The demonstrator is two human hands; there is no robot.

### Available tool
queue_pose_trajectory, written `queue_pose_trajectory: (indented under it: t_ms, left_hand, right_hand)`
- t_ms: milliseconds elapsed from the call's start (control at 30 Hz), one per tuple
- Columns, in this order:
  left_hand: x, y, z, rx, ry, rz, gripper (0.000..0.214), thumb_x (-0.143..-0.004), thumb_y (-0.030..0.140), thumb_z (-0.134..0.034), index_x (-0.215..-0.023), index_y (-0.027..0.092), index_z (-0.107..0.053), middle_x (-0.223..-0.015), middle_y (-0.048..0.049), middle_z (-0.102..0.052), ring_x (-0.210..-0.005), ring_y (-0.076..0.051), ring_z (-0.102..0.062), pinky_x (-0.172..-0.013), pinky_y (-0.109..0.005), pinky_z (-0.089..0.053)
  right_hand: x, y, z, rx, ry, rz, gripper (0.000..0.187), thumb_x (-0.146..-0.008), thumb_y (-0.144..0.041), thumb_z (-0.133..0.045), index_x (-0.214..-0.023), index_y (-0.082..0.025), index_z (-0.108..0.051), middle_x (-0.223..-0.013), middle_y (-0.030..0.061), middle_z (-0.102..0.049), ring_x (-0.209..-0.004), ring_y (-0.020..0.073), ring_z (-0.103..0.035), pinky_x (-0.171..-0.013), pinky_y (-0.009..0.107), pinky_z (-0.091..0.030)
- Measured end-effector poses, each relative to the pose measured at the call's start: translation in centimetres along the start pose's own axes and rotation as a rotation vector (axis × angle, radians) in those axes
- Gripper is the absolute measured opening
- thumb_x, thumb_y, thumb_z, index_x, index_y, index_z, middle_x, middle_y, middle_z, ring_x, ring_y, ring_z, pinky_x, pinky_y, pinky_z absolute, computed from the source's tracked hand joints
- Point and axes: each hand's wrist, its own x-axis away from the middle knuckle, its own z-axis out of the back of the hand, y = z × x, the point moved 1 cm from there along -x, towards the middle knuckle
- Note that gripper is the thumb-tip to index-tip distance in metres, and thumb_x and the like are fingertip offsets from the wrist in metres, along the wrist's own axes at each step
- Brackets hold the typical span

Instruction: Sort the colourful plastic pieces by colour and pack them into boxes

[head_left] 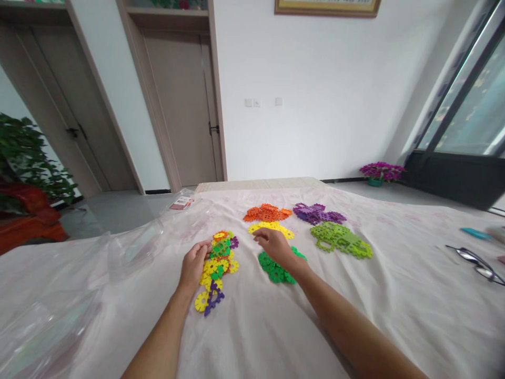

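Observation:
A mixed pile of plastic interlocking pieces (pixel 213 266) in yellow, green, orange and purple lies left of centre on the cloth. Against its left side rests my left hand (pixel 193 266), its fingers bent together at the pile's edge; whatever they grip is hidden. My right hand (pixel 274 246) is over the near side of the yellow pieces (pixel 282 227), with thumb and fingertips pinched together. I cannot make out a piece between them. Partly behind my right wrist lies a heap of dark green flower-shaped pieces (pixel 275 269).
Orange pieces (pixel 266 212), purple pieces (pixel 317 213) and light green pieces (pixel 341 239) lie in separate heaps farther back and right. Clear plastic packaging (pixel 136 245) covers the left side of the pale cloth (pixel 252 337). Eyeglasses (pixel 475 263) lie at the right.

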Motion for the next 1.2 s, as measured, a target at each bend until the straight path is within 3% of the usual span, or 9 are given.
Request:
queue_pose_trajectory:
  t_ms: [133, 233, 400, 700, 833, 1033, 1133, 1200]
  left_hand:
    - [0.0, 0.1, 0.0, -0.020, -0.002, 0.006, 0.038, -0.081, 0.046, -0.057, -0.104, 0.018, -0.069, -0.111, -0.0092, -0.071, -0.098, -0.023, -0.067, -0.084, -0.035, -0.051]
    - [0.0, 0.1, 0.0, -0.033, -0.004, -0.006, 0.037, -0.082, 0.044, -0.055, -0.104, 0.018, -0.068, -0.111, -0.0092, -0.071, -0.096, -0.023, -0.067, -0.081, -0.033, -0.051]
    - [0.0, 0.1, -0.1, -0.042, -0.011, -0.012, 0.037, -0.082, 0.044, -0.055, -0.104, 0.018, -0.068, -0.112, -0.0096, -0.071, -0.096, -0.023, -0.066, -0.080, -0.033, -0.050]
    - [0.2, 0.1, -0.1, -0.061, 0.000, -0.006, 0.037, -0.082, 0.044, -0.054, -0.103, 0.018, -0.069, -0.109, -0.0088, -0.072, -0.095, -0.023, -0.066, -0.080, -0.033, -0.050]
    - [0.2, 0.4, -0.1, -0.074, -0.011, 0.004, 0.037, -0.082, 0.044, -0.054, -0.104, 0.017, -0.068, -0.107, -0.0088, -0.072, -0.094, -0.023, -0.067, -0.082, -0.033, -0.050]
    - [0.2, 0.4, -0.2, -0.083, -0.018, 0.007, 0.036, -0.082, 0.041, -0.053, -0.104, 0.016, -0.068, -0.107, -0.0092, -0.072, -0.095, -0.023, -0.067, -0.082, -0.033, -0.050]
    - [0.1, 0.1, -0.2, -0.073, -0.013, 0.005, 0.035, -0.083, 0.041, -0.053, -0.104, 0.017, -0.068, -0.108, -0.0091, -0.071, -0.096, -0.023, -0.066, -0.082, -0.033, -0.050]
    - [0.0, 0.1, -0.1, -0.057, -0.005, 0.000, 0.035, -0.082, 0.042, -0.054, -0.103, 0.017, -0.069, -0.110, -0.0093, -0.071, -0.096, -0.023, -0.067, -0.082, -0.034, -0.050]
  right_hand:
    - [2.3, -3.5, -3.2, 0.164, -0.169, 0.231, 0.023, -0.089, -0.025, -0.056, -0.106, -0.023, -0.072, -0.103, 0.0057, -0.072, -0.094, 0.0200, -0.064, -0.084, 0.030, -0.046]
    - [3.2, -4.6, -4.5, 0.268, -0.261, 0.345, 0.029, -0.088, -0.037, -0.063, -0.112, -0.022, -0.068, -0.108, 0.0076, -0.069, -0.100, 0.0217, -0.061, -0.089, 0.032, -0.044]
    - [3.5, -4.6, -5.6, 0.461, -0.310, 0.333, 0.032, -0.082, -0.047, -0.070, -0.102, -0.022, -0.069, -0.103, 0.0071, -0.067, -0.099, 0.0235, -0.057, -0.083, 0.033, -0.043]
    - [3.7, -4.4, -5.5, 0.655, -0.359, 0.431, 0.026, -0.098, -0.033, -0.048, -0.086, -0.019, -0.066, -0.091, 0.0071, -0.066, -0.084, 0.0184, -0.058, -0.075, 0.029, -0.039]
    - [3.4, -4.3, -4.1, 0.674, -0.309, 0.332, 0.036, -0.102, -0.032, -0.037, -0.084, -0.018, -0.065, -0.086, 0.0063, -0.066, -0.079, 0.0164, -0.059, -0.072, 0.027, -0.036]
    - [1.7, -2.6, -0.8, 0.602, -0.074, -0.053, 0.046, -0.103, -0.040, -0.029, -0.086, -0.020, -0.066, -0.088, 0.0052, -0.071, -0.081, 0.0168, -0.063, -0.066, 0.025, -0.034]
    - [0.9, -1.2, 1.0, 0.570, 0.084, -0.208, 0.041, -0.103, -0.038, -0.030, -0.102, -0.021, -0.068, -0.101, 0.0059, -0.072, -0.092, 0.0192, -0.064, -0.072, 0.026, -0.038]
    - [0.7, -0.6, 1.6, 0.543, 0.147, -0.229, 0.037, -0.102, -0.034, -0.033, -0.116, -0.021, -0.065, -0.110, 0.0072, -0.071, -0.101, 0.0202, -0.063, -0.079, 0.027, -0.040]
